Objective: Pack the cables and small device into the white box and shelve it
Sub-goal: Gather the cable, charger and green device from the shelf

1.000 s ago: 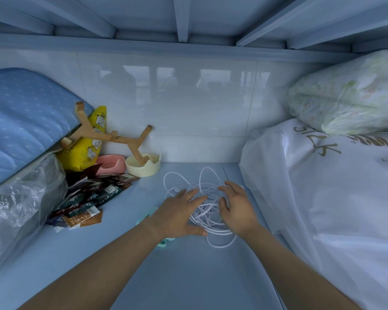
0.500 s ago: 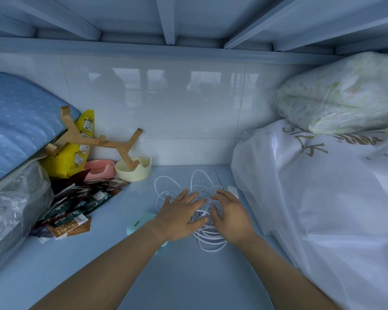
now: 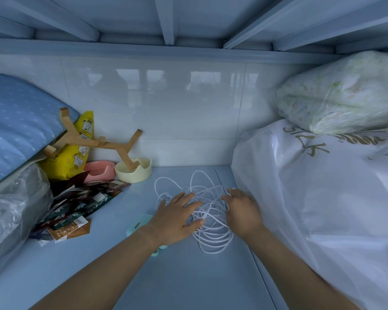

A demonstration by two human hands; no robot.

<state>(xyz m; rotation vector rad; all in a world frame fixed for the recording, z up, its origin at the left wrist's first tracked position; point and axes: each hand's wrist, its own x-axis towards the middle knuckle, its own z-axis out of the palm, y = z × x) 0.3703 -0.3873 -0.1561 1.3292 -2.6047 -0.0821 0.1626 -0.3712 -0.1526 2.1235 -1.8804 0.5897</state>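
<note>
White cable tangle (image 3: 207, 211) — centre frame, on blue shelf (image 3: 188, 276). Left hand (image 3: 177, 217) flat, fingers spread atop it; right hand (image 3: 243, 209) loosely open at its right edge — neither gripping.

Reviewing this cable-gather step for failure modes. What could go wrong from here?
1. The white cable is a loose tangle; loops reach beyond both hands, so a scoop by the left hand and right hand may leave strands trailing or knot them.
2. The teal device lies partly under the left forearm and could get dragged.
3. No white box is visible.
</note>
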